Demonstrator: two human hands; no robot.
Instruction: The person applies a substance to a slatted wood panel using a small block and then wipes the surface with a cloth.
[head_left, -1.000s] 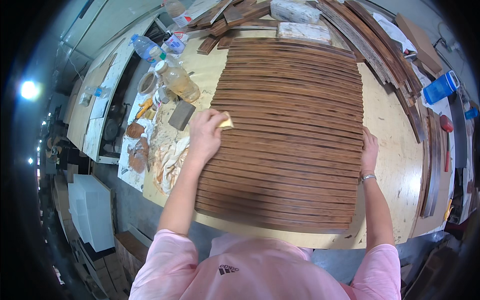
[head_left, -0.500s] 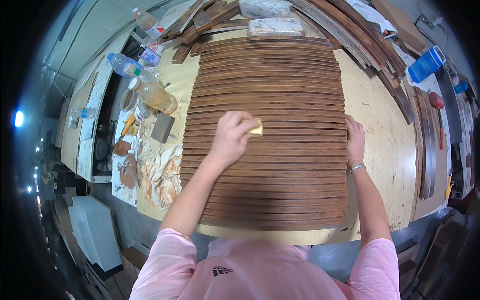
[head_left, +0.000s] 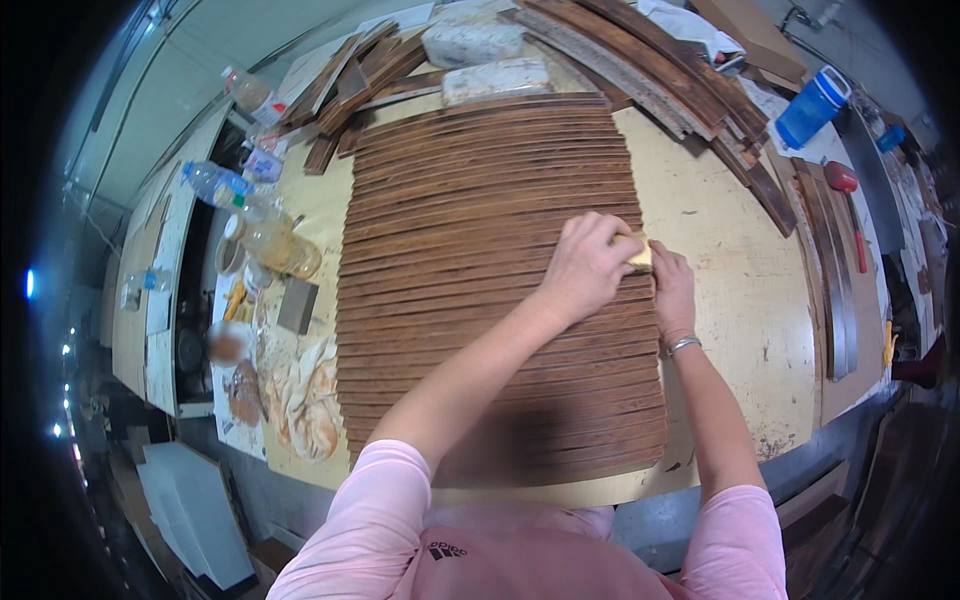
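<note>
A brown slatted wooden panel (head_left: pixel 480 340), made of many narrow parallel strips, lies flat on the workbench in front of me. My left hand (head_left: pixel 588 265) reaches across it to the right side, its fingers closed around a small yellow pad (head_left: pixel 638 254) that sits at the panel's right edge. Just beside that, my right hand (head_left: pixel 674 295), with a metal bracelet at the wrist, grips the panel's right edge with bent fingers. The underside of the pad is hidden.
Plastic bottles (head_left: pixel 285 247), a grey block (head_left: pixel 297 305) and a stained rag (head_left: pixel 305 400) are left of the panel. White wrapped blocks (head_left: pixel 495 82) and wooden strips (head_left: pixel 640 60) lie behind. A blue jug (head_left: pixel 812 108) and a red-headed mallet (head_left: pixel 841 177) are at the right.
My left hand has slid the yellow pad rightward along the slats, from the panel's middle to its right edge. My right hand stays at that edge. The whole view has shifted somewhat.
</note>
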